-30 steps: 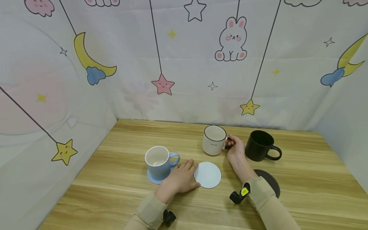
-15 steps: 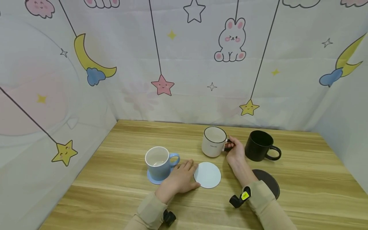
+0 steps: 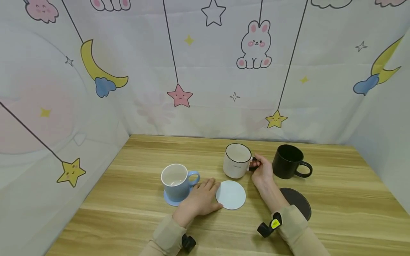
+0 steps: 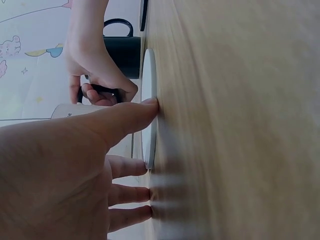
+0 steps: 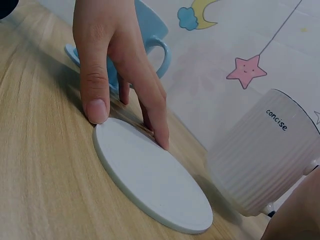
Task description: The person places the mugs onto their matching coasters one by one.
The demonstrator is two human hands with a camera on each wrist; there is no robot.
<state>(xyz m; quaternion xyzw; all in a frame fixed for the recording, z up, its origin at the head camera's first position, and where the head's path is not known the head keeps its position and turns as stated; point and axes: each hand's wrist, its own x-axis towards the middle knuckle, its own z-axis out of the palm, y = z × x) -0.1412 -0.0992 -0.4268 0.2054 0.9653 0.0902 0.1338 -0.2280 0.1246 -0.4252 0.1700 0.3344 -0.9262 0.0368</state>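
My right hand (image 3: 263, 175) grips the black handle of a white mug (image 3: 235, 166), which has a dark rim and the word "concise" on it. The mug stands upright just behind a round white coaster (image 3: 231, 195); whether its base touches the table I cannot tell. Fairly straight, spread fingers of my left hand (image 3: 201, 200) reach the coaster's left edge, with thumb and index fingertips touching it in the left wrist view. Beside that hand, a light blue mug (image 3: 175, 186) sits on a blue coaster (image 3: 169, 201), its handle pointing right.
A black mug (image 3: 286, 161) stands on the wooden table (image 3: 128, 220) to the right of my right hand. Partly under my right forearm in the head view lies a round black coaster (image 3: 300, 203). A printed cloth (image 3: 208, 117) hangs behind the table and at its sides.
The white mug, held by my right hand, has come slightly nearer to me, closer to the white coaster. My left hand stays where it was.
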